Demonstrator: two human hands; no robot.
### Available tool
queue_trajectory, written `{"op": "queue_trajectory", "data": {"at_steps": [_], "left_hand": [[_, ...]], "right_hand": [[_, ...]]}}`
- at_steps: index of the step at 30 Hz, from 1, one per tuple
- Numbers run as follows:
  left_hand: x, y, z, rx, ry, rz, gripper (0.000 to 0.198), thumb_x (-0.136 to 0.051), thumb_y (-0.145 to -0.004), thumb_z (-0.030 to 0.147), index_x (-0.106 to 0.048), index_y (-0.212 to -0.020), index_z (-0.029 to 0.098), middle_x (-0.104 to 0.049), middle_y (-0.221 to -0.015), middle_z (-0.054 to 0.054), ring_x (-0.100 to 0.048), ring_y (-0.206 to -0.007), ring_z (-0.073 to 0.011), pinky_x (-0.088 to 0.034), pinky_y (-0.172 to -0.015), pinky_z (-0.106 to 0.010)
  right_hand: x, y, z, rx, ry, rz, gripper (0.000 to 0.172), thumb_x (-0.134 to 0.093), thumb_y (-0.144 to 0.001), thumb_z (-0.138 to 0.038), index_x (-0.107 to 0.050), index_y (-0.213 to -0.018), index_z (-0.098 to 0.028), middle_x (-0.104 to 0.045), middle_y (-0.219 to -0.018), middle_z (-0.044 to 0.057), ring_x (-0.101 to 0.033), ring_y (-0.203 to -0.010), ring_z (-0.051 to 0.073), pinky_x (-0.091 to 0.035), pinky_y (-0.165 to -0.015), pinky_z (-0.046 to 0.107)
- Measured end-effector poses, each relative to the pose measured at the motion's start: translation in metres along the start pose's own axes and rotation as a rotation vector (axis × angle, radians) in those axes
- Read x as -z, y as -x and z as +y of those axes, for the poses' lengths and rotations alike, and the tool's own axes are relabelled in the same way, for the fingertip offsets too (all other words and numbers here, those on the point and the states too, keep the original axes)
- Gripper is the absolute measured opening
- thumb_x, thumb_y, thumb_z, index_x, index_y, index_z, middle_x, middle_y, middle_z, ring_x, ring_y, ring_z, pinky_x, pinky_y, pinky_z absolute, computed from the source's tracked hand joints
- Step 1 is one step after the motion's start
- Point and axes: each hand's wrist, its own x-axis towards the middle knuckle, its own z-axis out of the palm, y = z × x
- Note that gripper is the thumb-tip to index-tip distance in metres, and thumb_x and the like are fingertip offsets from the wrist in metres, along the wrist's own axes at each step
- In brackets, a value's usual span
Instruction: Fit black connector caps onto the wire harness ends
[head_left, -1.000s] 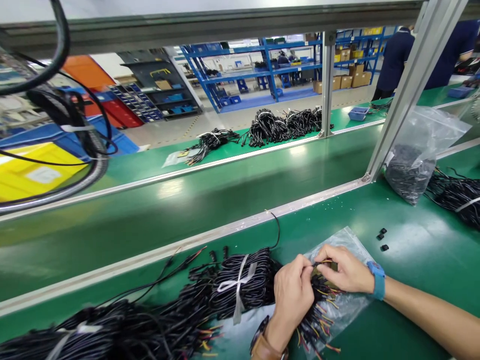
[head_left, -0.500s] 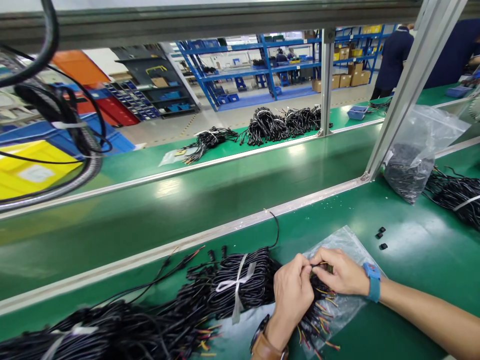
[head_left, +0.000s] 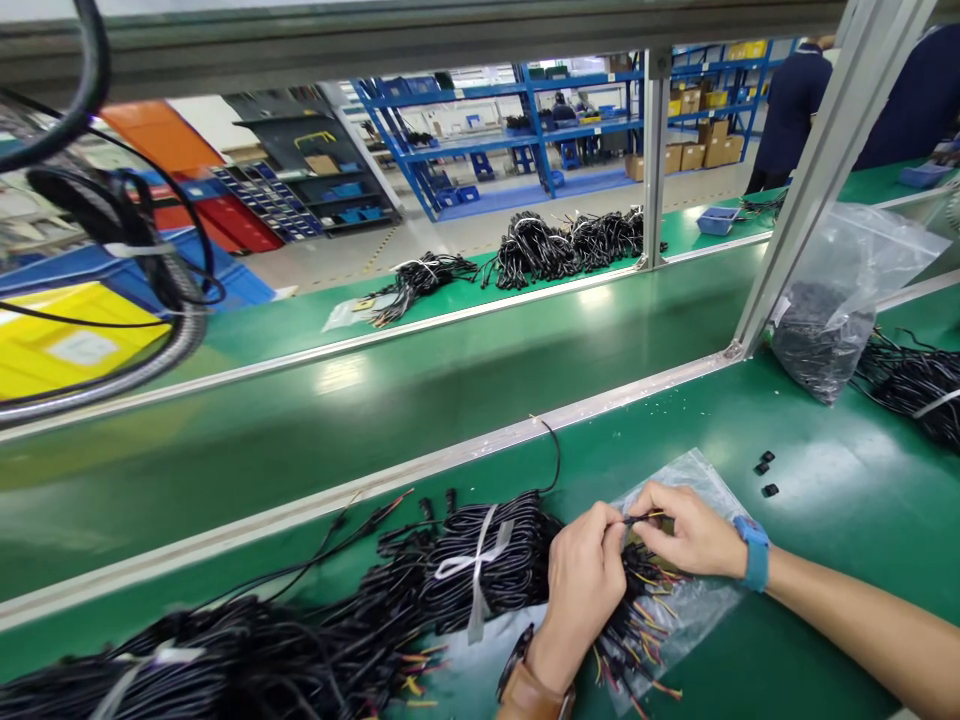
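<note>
At four o'clock from the view's centre, the left hand (head_left: 587,565) and right hand (head_left: 694,530) are pinching a thin black cable (head_left: 643,517), both nearly closed and hiding all but a short stretch. At eight o'clock, a blurred cable bundle (head_left: 176,670) is running off frame.

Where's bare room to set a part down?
Bench right of the small black parts, beyond the right forearm; also the long green strip between the metal rails. Crowded: around the left hand and right hand, with wire ends, and leftward along the cable bundles.
</note>
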Motion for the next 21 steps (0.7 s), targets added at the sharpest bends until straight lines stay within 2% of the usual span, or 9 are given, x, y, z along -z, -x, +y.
{"op": "queue_trajectory", "data": {"at_steps": [7, 12, 15, 17, 19, 21], "left_hand": [[-0.003, 0.001, 0.000, -0.011, -0.026, 0.029, 0.017, -0.045, -0.093, 0.017, -0.050, -0.078, 0.023, -0.061, -0.066, 0.002, -0.058, -0.058, -0.0147, -0.034, -0.056, -0.027], [-0.002, 0.001, 0.001, -0.010, -0.035, 0.034, 0.019, -0.043, -0.095, 0.020, -0.051, -0.078, 0.023, -0.061, -0.066, 0.002, -0.059, -0.059, -0.0151, -0.035, -0.057, -0.027], [-0.002, 0.001, 0.001, -0.007, -0.035, 0.040, 0.020, -0.042, -0.098, 0.022, -0.052, -0.080, 0.023, -0.063, -0.069, 0.001, -0.061, -0.062, -0.0155, -0.037, -0.059, -0.027], [-0.003, 0.002, 0.001, -0.009, -0.035, 0.051, 0.020, -0.042, -0.099, 0.022, -0.053, -0.082, 0.023, -0.064, -0.072, 0.000, -0.062, -0.064, -0.0156, -0.038, -0.060, -0.026], [-0.003, 0.002, 0.001, -0.014, -0.040, 0.058, 0.019, -0.042, -0.099, 0.022, -0.053, -0.084, 0.023, -0.065, -0.073, 0.000, -0.062, -0.065, -0.0158, -0.038, -0.060, -0.027], [-0.004, 0.002, 0.000, -0.017, -0.048, 0.058, 0.019, -0.042, -0.100, 0.022, -0.053, -0.084, 0.023, -0.064, -0.073, 0.000, -0.062, -0.066, -0.0161, -0.038, -0.060, -0.027]], "right_hand": [[-0.004, 0.000, 0.000, 0.016, 0.000, -0.029, 0.011, -0.057, -0.090, -0.015, -0.066, -0.095, -0.020, -0.068, -0.078, 0.000, -0.061, -0.067, 0.015, -0.046, -0.063, 0.026], [-0.007, -0.001, -0.001, 0.023, -0.012, -0.031, 0.013, -0.056, -0.091, -0.015, -0.066, -0.098, -0.020, -0.070, -0.082, 0.001, -0.062, -0.070, 0.016, -0.048, -0.065, 0.027], [-0.003, 0.000, -0.002, 0.023, -0.018, -0.047, 0.018, -0.057, -0.092, -0.016, -0.065, -0.107, -0.021, -0.072, -0.092, 0.003, -0.066, -0.077, 0.017, -0.052, -0.071, 0.029], [0.002, 0.000, -0.002, 0.036, -0.014, -0.056, 0.027, -0.058, -0.092, -0.017, -0.061, -0.118, -0.021, -0.072, -0.100, 0.005, -0.067, -0.084, 0.019, -0.054, -0.076, 0.031], [0.010, 0.001, -0.002, 0.064, 0.000, -0.025, 0.036, -0.058, -0.093, -0.019, -0.056, -0.128, -0.021, -0.071, -0.104, 0.007, -0.067, -0.089, 0.020, -0.055, -0.080, 0.034], [0.018, 0.000, -0.001, 0.096, 0.024, 0.031, 0.037, -0.055, -0.094, -0.019, -0.054, -0.131, -0.021, -0.070, -0.103, 0.007, -0.066, -0.090, 0.021, -0.054, -0.082, 0.036]]}}
